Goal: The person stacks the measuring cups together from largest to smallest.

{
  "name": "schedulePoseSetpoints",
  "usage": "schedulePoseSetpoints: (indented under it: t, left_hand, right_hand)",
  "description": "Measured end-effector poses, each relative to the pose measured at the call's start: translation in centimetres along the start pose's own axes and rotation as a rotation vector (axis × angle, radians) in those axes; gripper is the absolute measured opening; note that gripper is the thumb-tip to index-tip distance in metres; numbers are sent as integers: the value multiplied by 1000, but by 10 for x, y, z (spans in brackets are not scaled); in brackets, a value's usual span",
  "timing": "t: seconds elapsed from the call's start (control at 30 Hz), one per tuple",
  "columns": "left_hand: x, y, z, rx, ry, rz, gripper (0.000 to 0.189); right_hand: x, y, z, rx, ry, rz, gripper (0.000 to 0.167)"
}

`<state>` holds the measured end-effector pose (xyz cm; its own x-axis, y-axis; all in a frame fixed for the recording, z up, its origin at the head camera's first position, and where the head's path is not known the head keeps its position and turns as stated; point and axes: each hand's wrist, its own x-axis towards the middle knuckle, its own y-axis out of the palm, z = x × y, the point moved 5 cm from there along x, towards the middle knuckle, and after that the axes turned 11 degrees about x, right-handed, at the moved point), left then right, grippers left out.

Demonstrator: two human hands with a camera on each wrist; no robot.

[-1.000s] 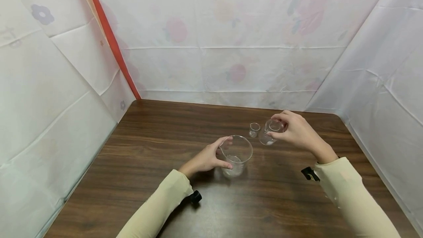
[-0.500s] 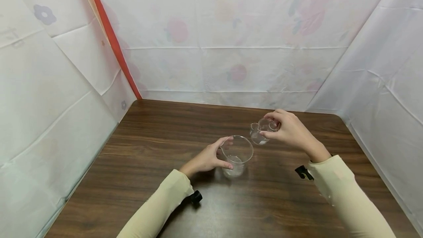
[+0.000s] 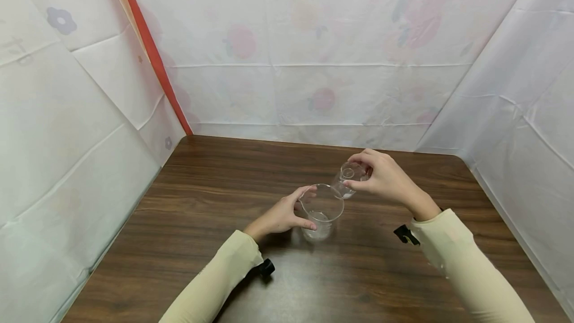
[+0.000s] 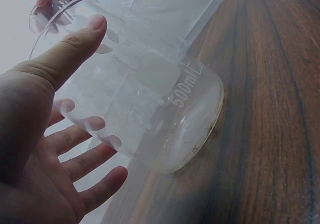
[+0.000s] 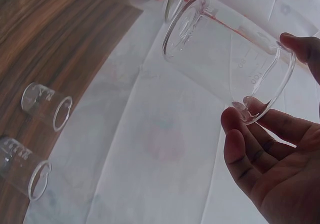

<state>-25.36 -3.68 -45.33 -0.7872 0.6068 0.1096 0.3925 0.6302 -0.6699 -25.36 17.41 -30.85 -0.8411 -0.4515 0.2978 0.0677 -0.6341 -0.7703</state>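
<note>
My left hand [image 3: 282, 216] holds a large clear beaker [image 3: 319, 226], thumb on the near side, fingers on the other; the left wrist view shows the beaker marked 500ml [image 4: 160, 94]. My right hand [image 3: 385, 176] pinches a smaller beaker [image 5: 230, 59] near its rim, base toward the large one. It is off the table, just beyond the large beaker's right rim; whether they touch, I cannot tell. Two little beakers stand on the table in the right wrist view, one small beaker [image 5: 46, 107] beside another [image 5: 24, 169]. From the head view they are largely hidden behind the held glass and fingers.
A brown wood-grain table [image 3: 233, 178] lies under everything. White patterned sheets [image 3: 269, 64] enclose its back and sides, with a red strip [image 3: 152, 54] at the back left corner. A black wrist device [image 3: 264, 267] sits at the left cuff.
My right hand has moved left with the smaller beaker, bringing it beside the large beaker's rim and across the little beakers behind. The left hand and large beaker have stayed put.
</note>
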Motion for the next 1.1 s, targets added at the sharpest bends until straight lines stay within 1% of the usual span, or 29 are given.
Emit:
schedulePoseSetpoints:
  t: [0.3,0.57,0.87,1.03,1.1]
  left_hand:
    - [-1,0,0,5,-9,-7,87]
    - [-1,0,-1,-1,-18,1,88]
    - [-1,0,-1,-19,-26,5,89]
    - [-2,1,1,-17,-45,13,90]
    - [-2,0,0,-14,-40,11,91]
  right_hand:
    - [2,9,7,31,-18,31,38]
    - [3,14,15,53,-55,45,39]
    - [5,24,20,24,-85,72,39]
    - [6,30,23,13,-90,102,40]
    - [6,33,24,10,-98,114,41]
